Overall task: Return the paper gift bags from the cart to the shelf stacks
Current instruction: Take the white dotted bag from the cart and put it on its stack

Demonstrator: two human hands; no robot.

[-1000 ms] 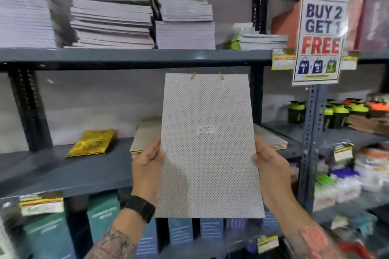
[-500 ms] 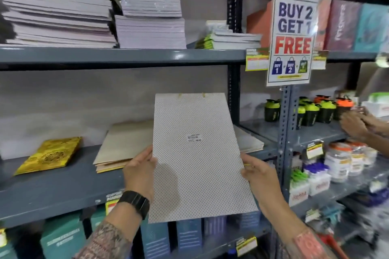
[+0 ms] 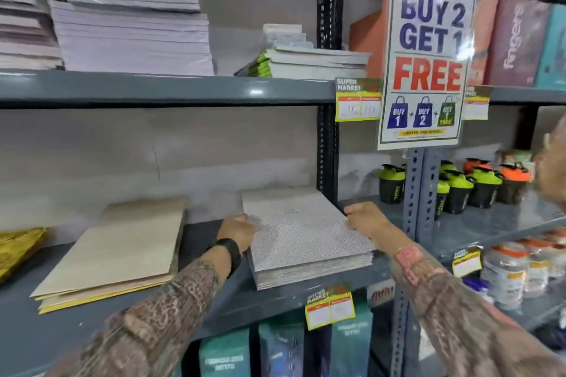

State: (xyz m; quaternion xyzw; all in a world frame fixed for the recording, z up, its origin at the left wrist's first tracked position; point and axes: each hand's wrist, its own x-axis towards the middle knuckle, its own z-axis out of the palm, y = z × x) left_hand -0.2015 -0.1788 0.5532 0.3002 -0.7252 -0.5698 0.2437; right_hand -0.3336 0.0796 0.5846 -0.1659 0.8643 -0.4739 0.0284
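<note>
A white dotted paper gift bag [image 3: 301, 228] lies flat on top of a stack of like bags [image 3: 315, 271] on the middle grey shelf [image 3: 269, 297]. My left hand [image 3: 237, 231] grips the bag's left edge. My right hand [image 3: 361, 219] holds its right edge, close to the dark shelf upright. To the left lies a second stack of beige and yellow bags [image 3: 116, 251]. A gold patterned bag [image 3: 18, 246] shows at the far left edge. The cart is out of view.
Thick stacks of white paper goods [image 3: 131, 21] fill the upper shelf. A "BUY 2 GET 1 FREE" sign [image 3: 427, 58] hangs on the perforated post. Green and orange shaker bottles [image 3: 459, 190] stand on the right bay. Another person's hand [image 3: 552, 174] reaches in at the right edge.
The dotted bag went from upright in front of me down flat onto the dotted stack on the middle shelf. Both hands followed it in, still at its side edges.
</note>
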